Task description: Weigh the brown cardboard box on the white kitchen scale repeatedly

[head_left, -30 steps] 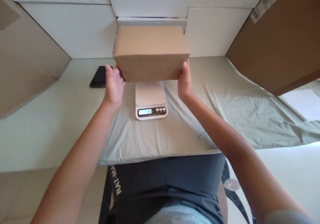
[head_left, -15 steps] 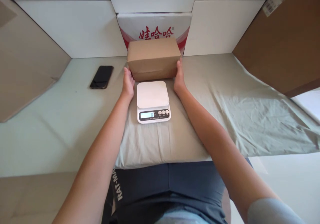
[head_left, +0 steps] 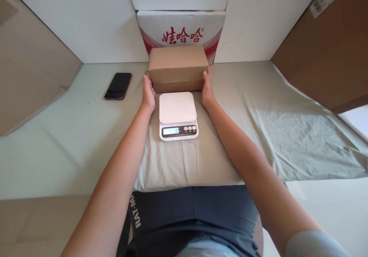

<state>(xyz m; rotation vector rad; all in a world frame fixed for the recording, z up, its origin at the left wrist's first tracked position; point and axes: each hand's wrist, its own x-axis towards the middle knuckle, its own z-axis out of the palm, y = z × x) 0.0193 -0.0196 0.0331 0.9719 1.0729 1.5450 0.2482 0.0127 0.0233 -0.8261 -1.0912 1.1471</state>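
A closed brown cardboard box [head_left: 178,67] rests on the grey-green cloth [head_left: 258,126], just behind a white kitchen scale [head_left: 178,115]. My left hand [head_left: 148,95] presses against the box's left end and my right hand [head_left: 207,89] against its right end, so both hands grip it between them. The scale's platform is bare and its small display is lit.
A black phone [head_left: 118,85] lies on the table to the left. Behind the box stands a white carton with red characters [head_left: 181,29]. Large brown cardboard panels [head_left: 322,46] lean at the right and left. White boards form the back wall.
The box was held in the air above the scale a second ago; it has moved away from me and down onto the cloth behind the scale. The scale's reading dropped to zero.
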